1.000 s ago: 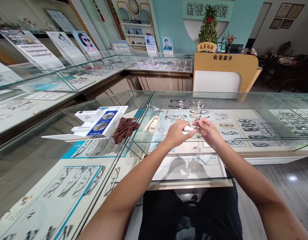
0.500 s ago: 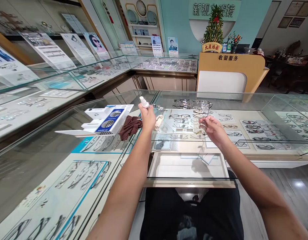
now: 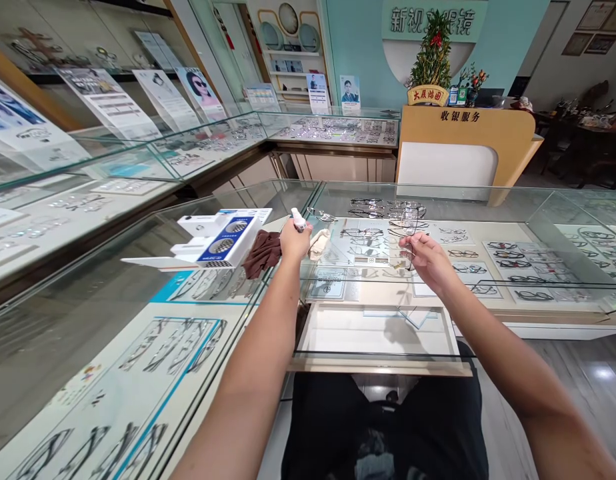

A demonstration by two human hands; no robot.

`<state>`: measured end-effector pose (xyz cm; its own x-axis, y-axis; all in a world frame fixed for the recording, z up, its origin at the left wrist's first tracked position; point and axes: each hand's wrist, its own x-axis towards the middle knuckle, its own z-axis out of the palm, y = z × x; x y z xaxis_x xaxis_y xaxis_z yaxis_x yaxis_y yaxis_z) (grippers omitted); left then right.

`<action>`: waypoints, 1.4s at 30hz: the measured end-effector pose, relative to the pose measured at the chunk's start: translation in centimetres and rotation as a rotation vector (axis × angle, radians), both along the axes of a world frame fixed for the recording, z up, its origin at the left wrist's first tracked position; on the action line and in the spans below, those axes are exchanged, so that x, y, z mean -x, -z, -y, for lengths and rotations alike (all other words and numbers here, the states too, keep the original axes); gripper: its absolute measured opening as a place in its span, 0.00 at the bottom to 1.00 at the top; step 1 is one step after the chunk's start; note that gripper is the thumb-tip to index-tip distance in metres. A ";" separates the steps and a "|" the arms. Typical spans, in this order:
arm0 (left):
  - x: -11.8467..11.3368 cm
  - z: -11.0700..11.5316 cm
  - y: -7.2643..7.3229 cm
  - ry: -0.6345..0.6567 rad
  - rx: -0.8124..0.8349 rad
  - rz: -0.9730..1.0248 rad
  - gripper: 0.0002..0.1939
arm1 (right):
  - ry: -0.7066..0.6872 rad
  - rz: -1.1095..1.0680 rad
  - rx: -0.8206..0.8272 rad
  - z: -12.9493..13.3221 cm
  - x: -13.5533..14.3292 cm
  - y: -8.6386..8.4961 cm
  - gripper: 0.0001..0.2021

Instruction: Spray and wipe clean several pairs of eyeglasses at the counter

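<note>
Head view: my left hand [image 3: 295, 241] is wrapped around a small white bottle [image 3: 299, 219], whose top pokes out past my curled fingers on the far side, between a brown cloth [image 3: 263, 255] and a pale cloth [image 3: 319, 245] — whether its base touches the glass I cannot tell. Well apart from it, my right hand [image 3: 431, 257] pinches thin-framed glasses [image 3: 411, 260] between thumb and fingers — the frame sits at my fingertips, on the left side of that hand, its outline partly lost against the eyewear behind.
</note>
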<state>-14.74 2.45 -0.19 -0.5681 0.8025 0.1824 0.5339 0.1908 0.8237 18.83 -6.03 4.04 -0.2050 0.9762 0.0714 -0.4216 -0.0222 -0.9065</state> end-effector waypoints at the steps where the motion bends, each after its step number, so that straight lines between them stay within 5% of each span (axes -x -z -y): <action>1: 0.0 0.0 0.0 0.011 0.013 -0.008 0.05 | -0.001 0.006 -0.002 0.0 0.0 0.0 0.22; 5: -0.5 0.2 -0.2 0.022 0.015 0.020 0.13 | -0.009 0.015 0.002 0.1 0.0 -0.2 0.22; 8: -1.1 0.7 -1.3 -0.123 -0.228 -0.010 0.23 | -0.010 0.000 0.012 0.2 0.0 -0.3 0.22; 11: -1.8 1.9 -3.2 -0.153 -0.372 -0.165 0.12 | -0.007 -0.010 0.016 0.2 0.0 -0.3 0.22; 13: -2.4 2.7 -4.4 0.003 -0.211 -0.250 0.06 | -0.010 -0.011 0.014 0.1 0.1 -0.2 0.22; 15: -2.9 3.4 -5.1 0.129 0.027 -0.352 0.11 | -0.009 -0.013 0.017 0.1 0.1 -0.2 0.23; 18: -3.2 3.6 -5.2 0.182 0.308 -0.488 0.15 | -0.004 -0.013 0.023 0.1 0.1 -0.1 0.24; 23: -2.7 2.7 -3.7 0.238 0.423 -0.561 0.19 | -0.008 -0.011 0.003 0.1 0.1 0.0 0.22; 30: -2.3 1.9 -2.6 0.225 0.371 -0.545 0.06 | -0.010 -0.002 -0.012 0.0 0.1 0.1 0.21; 35: -2.4 2.3 -3.5 0.218 0.371 -0.457 0.09 | -0.017 -0.008 -0.014 0.2 0.1 0.0 0.20; 42: -3.3 3.6 -5.7 0.131 -0.084 -0.174 0.13 | -0.026 -0.027 -0.002 0.3 0.2 -0.1 0.21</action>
<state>-11.45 -1.13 5.47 -0.4140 0.8452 0.3381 0.6849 0.0446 0.7272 18.60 -6.29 4.12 -0.2287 0.9703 0.0794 -0.4453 -0.0318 -0.8948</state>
